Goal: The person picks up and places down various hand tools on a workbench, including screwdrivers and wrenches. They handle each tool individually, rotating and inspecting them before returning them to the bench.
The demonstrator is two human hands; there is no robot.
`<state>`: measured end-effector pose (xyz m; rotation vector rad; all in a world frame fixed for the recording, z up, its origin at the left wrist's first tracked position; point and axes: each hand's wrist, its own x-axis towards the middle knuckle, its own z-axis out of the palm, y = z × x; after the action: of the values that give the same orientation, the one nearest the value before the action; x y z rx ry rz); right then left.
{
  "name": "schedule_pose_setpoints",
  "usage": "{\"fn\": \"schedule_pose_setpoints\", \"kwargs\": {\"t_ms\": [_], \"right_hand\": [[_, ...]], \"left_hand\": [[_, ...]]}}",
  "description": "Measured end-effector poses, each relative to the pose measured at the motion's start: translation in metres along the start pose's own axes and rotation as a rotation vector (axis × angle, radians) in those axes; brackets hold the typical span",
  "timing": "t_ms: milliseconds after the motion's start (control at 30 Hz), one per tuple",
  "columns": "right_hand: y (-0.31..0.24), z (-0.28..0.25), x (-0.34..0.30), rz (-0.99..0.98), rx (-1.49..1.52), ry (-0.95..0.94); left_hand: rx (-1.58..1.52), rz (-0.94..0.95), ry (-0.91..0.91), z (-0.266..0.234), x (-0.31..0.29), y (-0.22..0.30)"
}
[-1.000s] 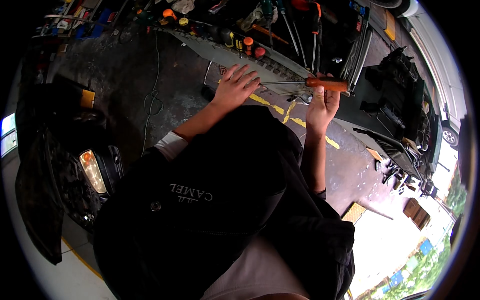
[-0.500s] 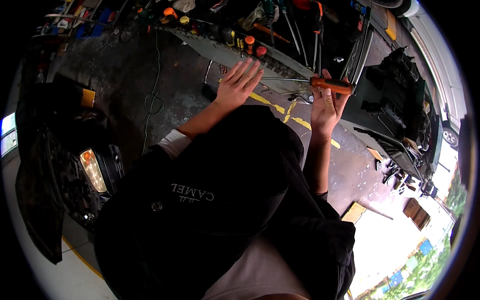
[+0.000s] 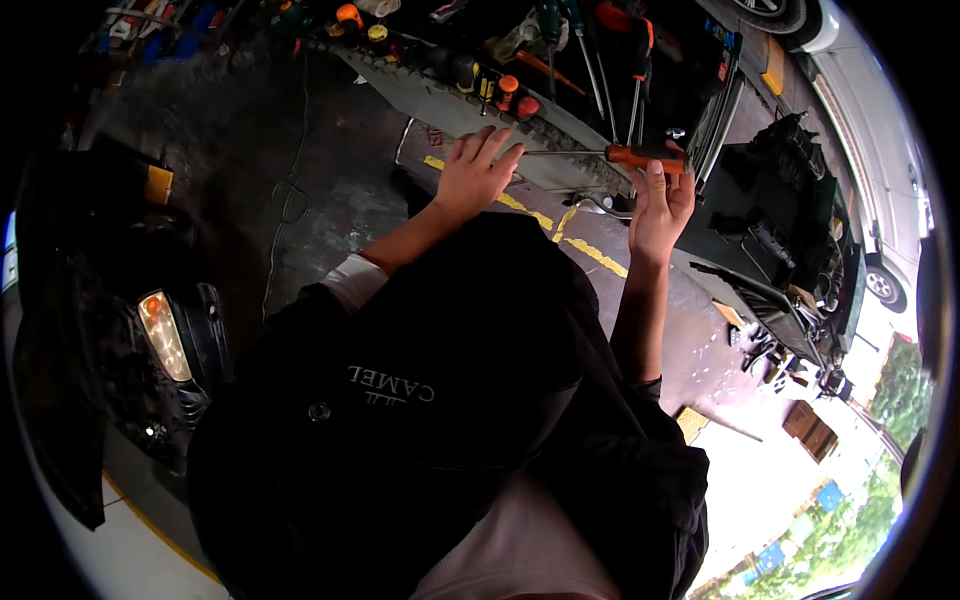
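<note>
A screwdriver (image 3: 648, 157) with an orange and black handle lies level across the space between my hands. My right hand (image 3: 660, 212) is closed on its handle, thumb on the near side and fingertips partly behind it. The thin metal shaft runs leftward to my left hand (image 3: 474, 178). There the fingers are stretched out and slightly apart, with the shaft's end at the fingertips. My left thumb is hidden, and I cannot tell how firmly that hand touches the shaft.
Beyond my hands stands a grey tool tray (image 3: 405, 95) with several screwdrivers, including an orange-handled one (image 3: 640, 50). To the right is a dark cart (image 3: 745, 200) holding black parts. A car headlight (image 3: 165, 335) is at left. A thin cable (image 3: 290, 200) lies on the floor.
The screwdriver has shifted slightly left, and its handle sits a little higher in the view. My left fingers are drawn a bit closer together. The surroundings have shifted slightly in view.
</note>
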<state>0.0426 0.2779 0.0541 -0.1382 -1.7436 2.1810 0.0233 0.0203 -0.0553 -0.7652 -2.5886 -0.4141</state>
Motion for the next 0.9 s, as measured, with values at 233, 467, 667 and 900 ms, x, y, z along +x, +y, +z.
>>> {"fn": "schedule_pose_setpoints", "kwargs": {"t_ms": [233,467,667,900], "right_hand": [[-0.004,0.013,0.028,-0.024,-0.065,-0.12],[-0.004,0.03,0.052,-0.054,-0.205,-0.267],[-0.01,0.05,0.06,-0.081,-0.323,-0.391],[-0.014,0.063,0.067,-0.12,-0.46,-0.51]], "left_hand": [[0.005,-0.076,-0.011,0.007,0.006,-0.001],[-0.035,-0.1,0.029,0.022,-0.001,-0.009],[-0.041,-0.146,-0.017,0.025,-0.008,-0.012],[-0.048,-0.195,-0.12,0.034,-0.03,-0.015]]}}
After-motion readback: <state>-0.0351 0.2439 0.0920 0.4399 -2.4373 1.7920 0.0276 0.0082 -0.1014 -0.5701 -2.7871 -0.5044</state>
